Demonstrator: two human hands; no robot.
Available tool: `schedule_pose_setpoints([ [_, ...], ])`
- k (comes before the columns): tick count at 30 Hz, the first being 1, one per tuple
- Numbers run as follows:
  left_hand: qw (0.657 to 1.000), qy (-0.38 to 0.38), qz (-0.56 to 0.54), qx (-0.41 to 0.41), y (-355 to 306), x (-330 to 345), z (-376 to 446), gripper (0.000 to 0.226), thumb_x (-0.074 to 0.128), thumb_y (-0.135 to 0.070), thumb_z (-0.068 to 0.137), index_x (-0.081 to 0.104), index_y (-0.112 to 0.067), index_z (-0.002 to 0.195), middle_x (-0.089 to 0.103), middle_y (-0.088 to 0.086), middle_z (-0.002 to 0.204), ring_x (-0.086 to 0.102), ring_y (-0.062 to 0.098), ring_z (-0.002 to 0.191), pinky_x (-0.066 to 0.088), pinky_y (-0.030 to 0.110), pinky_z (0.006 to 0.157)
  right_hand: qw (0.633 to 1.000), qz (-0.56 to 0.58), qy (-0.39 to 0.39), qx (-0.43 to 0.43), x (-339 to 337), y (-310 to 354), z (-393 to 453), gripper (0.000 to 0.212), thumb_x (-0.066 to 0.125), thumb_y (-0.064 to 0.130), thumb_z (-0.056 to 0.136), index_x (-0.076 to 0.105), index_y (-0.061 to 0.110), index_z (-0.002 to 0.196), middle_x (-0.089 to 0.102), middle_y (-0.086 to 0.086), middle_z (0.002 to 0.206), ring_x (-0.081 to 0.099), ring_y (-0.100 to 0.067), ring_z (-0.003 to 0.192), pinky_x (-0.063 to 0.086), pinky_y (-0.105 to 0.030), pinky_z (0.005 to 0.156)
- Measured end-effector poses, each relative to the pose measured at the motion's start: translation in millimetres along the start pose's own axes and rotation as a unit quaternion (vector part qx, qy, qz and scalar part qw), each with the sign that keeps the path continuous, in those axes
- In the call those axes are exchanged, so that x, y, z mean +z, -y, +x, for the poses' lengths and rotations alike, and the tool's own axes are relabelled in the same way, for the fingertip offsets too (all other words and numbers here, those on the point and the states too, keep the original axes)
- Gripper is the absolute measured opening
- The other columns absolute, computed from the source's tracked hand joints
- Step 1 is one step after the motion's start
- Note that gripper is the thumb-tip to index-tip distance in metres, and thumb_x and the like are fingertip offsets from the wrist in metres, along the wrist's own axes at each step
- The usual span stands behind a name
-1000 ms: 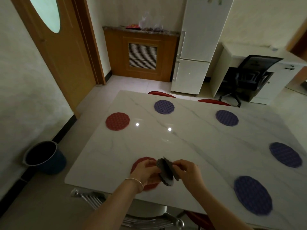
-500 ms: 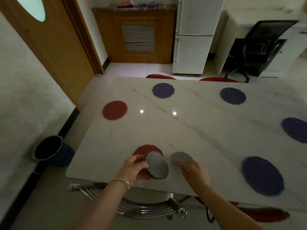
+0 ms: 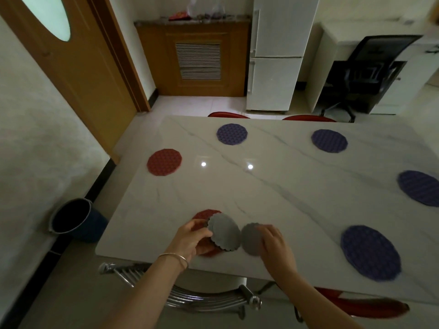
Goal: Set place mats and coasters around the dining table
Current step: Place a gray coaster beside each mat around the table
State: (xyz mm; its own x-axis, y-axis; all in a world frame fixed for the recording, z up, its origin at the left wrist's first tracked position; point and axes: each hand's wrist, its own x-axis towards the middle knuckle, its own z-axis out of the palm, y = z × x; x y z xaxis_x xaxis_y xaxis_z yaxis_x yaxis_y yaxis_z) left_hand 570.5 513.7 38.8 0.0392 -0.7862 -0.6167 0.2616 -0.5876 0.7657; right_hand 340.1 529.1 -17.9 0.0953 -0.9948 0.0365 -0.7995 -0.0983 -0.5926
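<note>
My left hand (image 3: 190, 241) grips a small stack of grey scalloped coasters (image 3: 224, 231) above a red place mat (image 3: 204, 216) at the near edge of the white marble table (image 3: 273, 200). Just right of the stack, a single grey coaster (image 3: 251, 236) lies flat on the table, and the fingers of my right hand (image 3: 276, 245) rest on it. A second red mat (image 3: 164, 162) lies at the left side. Several purple mats are spread round the table, one of them a far purple mat (image 3: 231, 133) and another a near right purple mat (image 3: 370, 251).
Red chair seats (image 3: 228, 114) show beyond the far edge and a metal-backed chair (image 3: 202, 298) stands under the near edge. A dark bucket (image 3: 71, 218) sits on the floor at the left. A fridge (image 3: 278, 53), a wooden door (image 3: 61, 60) and a black office chair (image 3: 370, 70) stand behind.
My hands came apart: the right hand drew one coaster off the stack and laid it on the table to the right of the red mat. The left hand keeps the stack.
</note>
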Motion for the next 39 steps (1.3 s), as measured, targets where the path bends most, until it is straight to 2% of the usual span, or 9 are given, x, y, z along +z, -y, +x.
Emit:
schedule_pose_setpoints([
  [3, 0.999, 0.023, -0.015, 0.015, -4.1, 19.5, 2.3, 0.024, 0.061, 0.008, 0.079, 0.062, -0.003, 0.101, 0.069, 0.022, 0.093, 0.067, 0.036, 0.085, 0.057, 0.049, 0.079, 0.993, 0.104, -0.052, -0.014, -28.9, 37.0, 9.8, 0.029, 0.051, 0.029, 0.092, 0.05, 0.028, 0.122, 0.051, 0.007, 0.12, 0.053, -0.007, 0.1, 0.046, -0.018, 0.076],
  [7, 0.992, 0.116, 0.019, 0.037, -14.9, 68.0, 9.0, 0.023, 0.059, 0.004, 0.083, 0.06, -0.003, 0.105, 0.073, 0.014, 0.077, 0.07, 0.026, 0.067, 0.057, 0.032, 0.055, 0.998, 0.037, -0.001, -0.042, -63.3, 54.9, 14.3, 0.052, 0.061, 0.058, 0.076, 0.05, 0.032, 0.12, 0.047, 0.011, 0.124, 0.047, -0.008, 0.107, 0.047, -0.028, 0.087],
  [14, 0.965, 0.246, 0.076, 0.042, -18.9, 181.7, 9.4, 0.03, 0.06, 0.0, 0.082, 0.06, -0.008, 0.11, 0.076, 0.015, 0.087, 0.072, 0.031, 0.084, 0.058, 0.034, 0.066, 0.991, 0.057, -0.114, 0.032, -145.6, -1.3, -0.1, 0.027, 0.071, 0.026, 0.079, 0.068, 0.02, 0.105, 0.064, 0.001, 0.112, 0.062, -0.019, 0.094, 0.056, -0.035, 0.079],
  [17, 0.958, 0.277, 0.067, 0.026, -13.8, 228.8, 6.9, 0.031, 0.06, 0.002, 0.082, 0.058, -0.007, 0.111, 0.075, 0.017, 0.09, 0.072, 0.032, 0.085, 0.058, 0.035, 0.067, 0.989, 0.057, -0.135, 0.031, -176.3, -32.7, -7.0, 0.025, 0.074, 0.028, 0.076, 0.068, 0.023, 0.1, 0.061, 0.014, 0.096, 0.059, -0.003, 0.079, 0.049, -0.009, 0.068],
  [20, 0.952, 0.29, 0.096, 0.036, -7.1, 274.9, 8.6, 0.034, 0.066, -0.002, 0.08, 0.058, -0.007, 0.113, 0.074, 0.019, 0.096, 0.071, 0.032, 0.088, 0.059, 0.036, 0.07, 0.982, 0.097, -0.153, 0.057, -197.6, -71.0, -6.8, 0.027, 0.075, 0.025, 0.075, 0.065, 0.028, 0.099, 0.053, 0.023, 0.084, 0.055, 0.008, 0.072, 0.041, 0.0, 0.063],
  [24, 0.952, 0.283, 0.114, 0.034, 5.7, 332.1, 19.4, 0.035, 0.069, -0.004, 0.08, 0.057, -0.006, 0.113, 0.073, 0.018, 0.096, 0.071, 0.03, 0.089, 0.059, 0.038, 0.073, 0.972, 0.148, -0.157, 0.091, -216.8, -130.3, 3.3, 0.017, 0.073, 0.02, 0.077, 0.069, 0.029, 0.09, 0.063, 0.012, 0.083, 0.062, -0.005, 0.075, 0.052, -0.016, 0.068],
  [30, 0.956, 0.254, 0.144, 0.025, 35.0, 429.7, 34.2, 0.034, 0.065, 0.0, 0.083, 0.055, -0.005, 0.115, 0.069, 0.025, 0.105, 0.069, 0.035, 0.092, 0.055, 0.045, 0.088, 0.967, 0.158, -0.166, 0.111, -260.6, -224.0, 10.7, 0.014, 0.059, 0.012, 0.085, 0.066, 0.023, 0.091, 0.066, 0.01, 0.078, 0.062, -0.007, 0.069, 0.048, -0.015, 0.063],
  [35, 0.96, 0.246, 0.136, 0.013, 58.3, 487.6, 36.6, 0.031, 0.062, 0.003, 0.083, 0.055, -0.005, 0.112, 0.071, 0.022, 0.097, 0.07, 0.033, 0.087, 0.06, 0.039, 0.074, 0.956, 0.201, -0.157, 0.144, -296.0, -274.7, 3.2, 0.012, 0.062, 0.009, 0.084, 0.066, 0.017, 0.092, 0.067, 0.004, 0.077, 0.062, -0.001, 0.064, 0.047, -0.007, 0.053],
  [39, 0.966, 0.233, 0.108, -0.005, 74.1, 504.0, 36.4, 0.029, 0.064, 0.001, 0.081, 0.056, -0.006, 0.108, 0.074, 0.018, 0.087, 0.072, 0.031, 0.083, 0.058, 0.033, 0.065, 0.965, 0.18, -0.128, 0.141, -312.0, -294.0, -1.4, 0.013, 0.061, 0.008, 0.083, 0.065, 0.016, 0.092, 0.068, 0.002, 0.078, 0.064, -0.011, 0.07, 0.046, -0.009, 0.058],
])
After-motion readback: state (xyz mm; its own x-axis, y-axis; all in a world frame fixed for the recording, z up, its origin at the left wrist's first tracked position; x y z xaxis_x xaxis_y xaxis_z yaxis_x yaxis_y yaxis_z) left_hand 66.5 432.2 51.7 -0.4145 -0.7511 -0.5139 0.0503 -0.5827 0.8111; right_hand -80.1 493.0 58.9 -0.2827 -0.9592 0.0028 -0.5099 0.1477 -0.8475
